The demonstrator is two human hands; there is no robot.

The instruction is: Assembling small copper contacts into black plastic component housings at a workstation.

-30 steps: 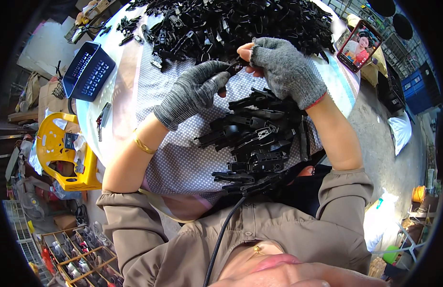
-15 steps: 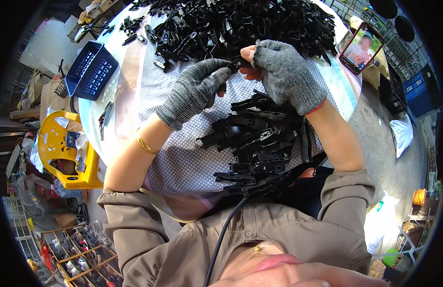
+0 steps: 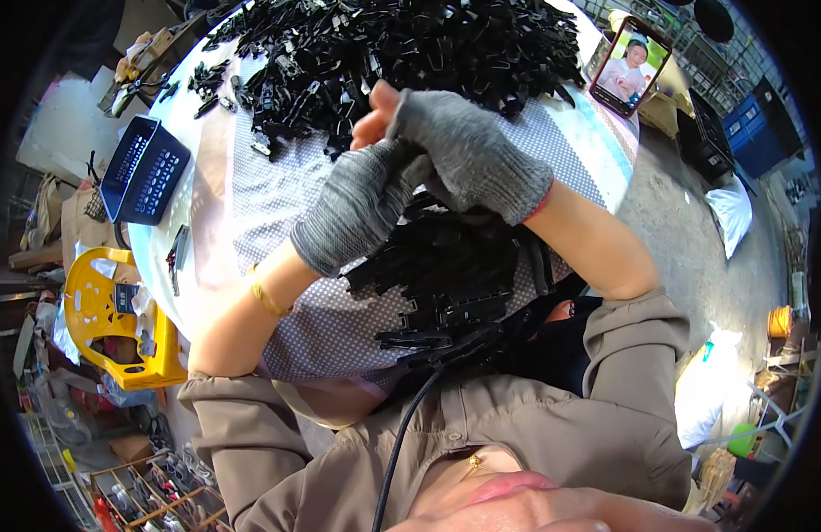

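Note:
My left hand (image 3: 357,202), in a grey knit glove, is closed in front of the big heap of small black plastic parts (image 3: 410,53). My right hand (image 3: 473,146), in a similar glove with bare fingertips, is pressed over it from the right. Its fingers are curled, with the tips showing beyond the left hand. Whatever lies between the palms is hidden by the gloves. Just below the hands, longer black plastic pieces (image 3: 455,266) lie in a loose pile at the table's near edge.
The round table has a dotted cloth (image 3: 277,195). On its left stand a blue perforated basket (image 3: 153,173) and a single dark piece (image 3: 176,257). A phone (image 3: 630,66) is propped at the right. A yellow chair (image 3: 153,355) stands left of the table.
Both hands have come together, the right moving left over the left hand. The small black piece pinched between them earlier is now out of sight. The view has shifted slightly.

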